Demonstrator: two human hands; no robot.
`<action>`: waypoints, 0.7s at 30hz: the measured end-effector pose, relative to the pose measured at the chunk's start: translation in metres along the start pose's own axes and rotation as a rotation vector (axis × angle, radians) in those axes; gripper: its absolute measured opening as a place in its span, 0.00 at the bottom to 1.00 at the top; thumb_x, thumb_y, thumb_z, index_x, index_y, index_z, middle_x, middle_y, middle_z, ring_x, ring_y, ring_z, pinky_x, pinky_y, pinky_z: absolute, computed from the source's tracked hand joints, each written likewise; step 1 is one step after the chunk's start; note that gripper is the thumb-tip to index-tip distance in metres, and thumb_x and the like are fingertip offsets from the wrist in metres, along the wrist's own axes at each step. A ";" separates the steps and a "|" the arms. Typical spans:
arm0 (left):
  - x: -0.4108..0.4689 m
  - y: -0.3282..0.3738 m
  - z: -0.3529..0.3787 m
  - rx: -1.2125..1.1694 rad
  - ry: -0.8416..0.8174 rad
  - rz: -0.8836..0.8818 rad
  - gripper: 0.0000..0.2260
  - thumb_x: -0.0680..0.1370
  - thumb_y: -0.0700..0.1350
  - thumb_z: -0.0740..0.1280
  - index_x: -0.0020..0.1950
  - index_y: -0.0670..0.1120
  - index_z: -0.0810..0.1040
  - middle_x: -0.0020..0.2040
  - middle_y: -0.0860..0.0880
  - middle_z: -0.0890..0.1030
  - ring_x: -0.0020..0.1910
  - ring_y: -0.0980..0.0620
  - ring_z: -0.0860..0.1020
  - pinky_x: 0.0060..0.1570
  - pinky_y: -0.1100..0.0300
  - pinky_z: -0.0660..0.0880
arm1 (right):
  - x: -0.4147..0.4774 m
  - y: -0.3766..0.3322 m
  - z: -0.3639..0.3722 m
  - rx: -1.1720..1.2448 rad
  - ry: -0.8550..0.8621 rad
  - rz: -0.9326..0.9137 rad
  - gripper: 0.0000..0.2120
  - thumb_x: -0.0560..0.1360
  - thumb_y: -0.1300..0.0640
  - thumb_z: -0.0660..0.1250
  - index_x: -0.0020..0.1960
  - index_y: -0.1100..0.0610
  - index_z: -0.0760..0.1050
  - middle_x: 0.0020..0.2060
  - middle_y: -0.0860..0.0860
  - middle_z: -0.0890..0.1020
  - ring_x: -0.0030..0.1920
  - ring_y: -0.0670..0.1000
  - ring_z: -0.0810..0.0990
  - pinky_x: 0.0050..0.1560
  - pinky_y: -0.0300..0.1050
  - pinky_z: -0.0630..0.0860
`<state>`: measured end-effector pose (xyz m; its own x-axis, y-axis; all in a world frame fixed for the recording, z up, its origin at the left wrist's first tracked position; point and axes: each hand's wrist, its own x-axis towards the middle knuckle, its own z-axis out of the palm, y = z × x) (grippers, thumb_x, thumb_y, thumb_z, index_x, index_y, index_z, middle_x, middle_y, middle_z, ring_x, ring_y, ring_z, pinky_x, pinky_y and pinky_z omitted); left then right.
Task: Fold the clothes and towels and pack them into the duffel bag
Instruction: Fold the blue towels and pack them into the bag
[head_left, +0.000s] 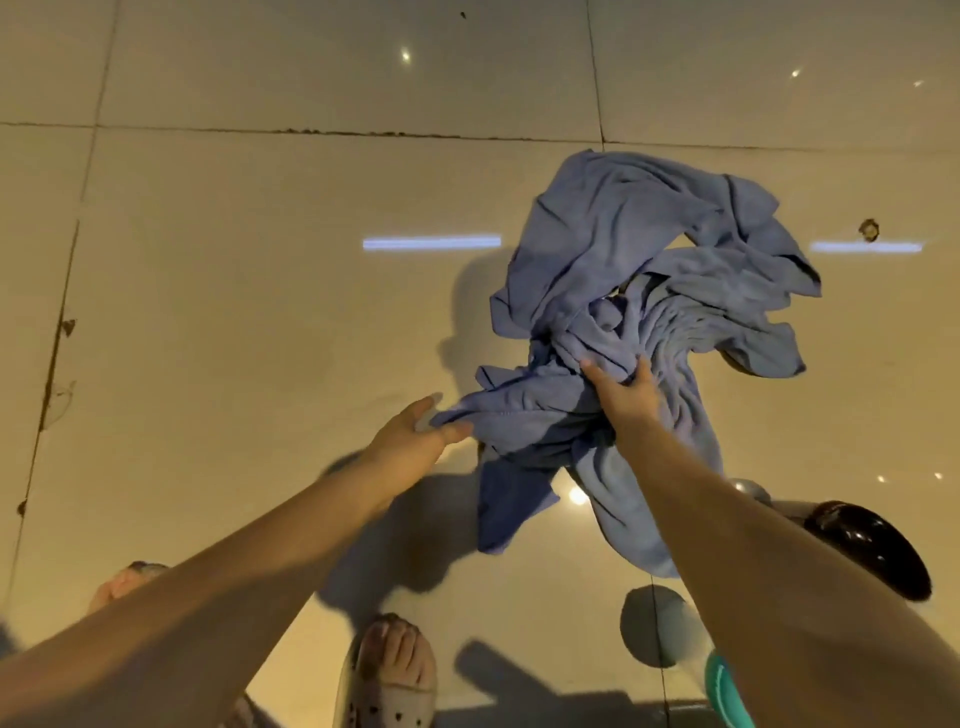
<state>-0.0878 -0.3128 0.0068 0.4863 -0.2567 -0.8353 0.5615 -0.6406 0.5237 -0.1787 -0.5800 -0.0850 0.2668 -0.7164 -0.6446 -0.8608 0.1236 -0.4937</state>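
Down over the tiled floor (260, 312), right in the middle of the view, is the blue bundle (623, 249), and it's a proper tangle. Part looks like ribbed towel and part like smoother cloth, so it may be two pieces. I honestly can't tell.

My right hand (626, 395) has its fingers dug into the thick bunched middle, clamped on a fistful of folds. My left hand (410, 436) is just to the left, pinching a loose edge between thumb and fingers. The far part spreads out away from me and a tail hangs down on the near side towards my slipper (387, 675). I can't tell whether the far end touches the floor.

My take is that this is the shake-out before any folding. A fistful in the middle won't get me a flat sheet, so I'd keep the left pinch and walk the right hand along that same edge until it finds a corner. Then I'd spread both hands wide and let the weight pull it open. If a second piece drops free, fine, set it aside.

I can't see the duffel bag anywhere. There's a dark glossy thing (872, 551) on the near right, but I wouldn't call that the bag.
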 end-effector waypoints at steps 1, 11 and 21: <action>0.007 -0.006 0.000 -0.013 0.009 -0.006 0.31 0.80 0.50 0.70 0.81 0.50 0.63 0.74 0.51 0.70 0.74 0.49 0.69 0.63 0.63 0.64 | -0.002 0.003 0.013 -0.031 0.028 -0.015 0.50 0.63 0.28 0.73 0.78 0.47 0.62 0.72 0.60 0.72 0.71 0.64 0.71 0.67 0.63 0.72; 0.019 -0.030 -0.015 -0.269 0.242 -0.075 0.45 0.73 0.66 0.72 0.83 0.53 0.56 0.79 0.49 0.66 0.75 0.44 0.69 0.61 0.53 0.68 | -0.159 0.004 0.124 0.106 -0.452 -0.387 0.15 0.81 0.69 0.59 0.65 0.63 0.75 0.55 0.58 0.80 0.52 0.57 0.78 0.50 0.44 0.74; 0.043 -0.073 -0.015 0.226 0.341 -0.047 0.62 0.56 0.79 0.73 0.83 0.57 0.53 0.83 0.46 0.54 0.81 0.39 0.52 0.79 0.40 0.54 | -0.043 -0.113 0.060 -0.350 -0.022 -0.715 0.15 0.81 0.59 0.61 0.67 0.58 0.74 0.62 0.63 0.75 0.58 0.64 0.76 0.56 0.57 0.75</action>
<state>-0.0986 -0.2663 -0.0648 0.6789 0.0064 -0.7342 0.4454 -0.7986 0.4049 -0.0663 -0.5222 -0.0365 0.8114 -0.5264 -0.2538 -0.5627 -0.5867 -0.5824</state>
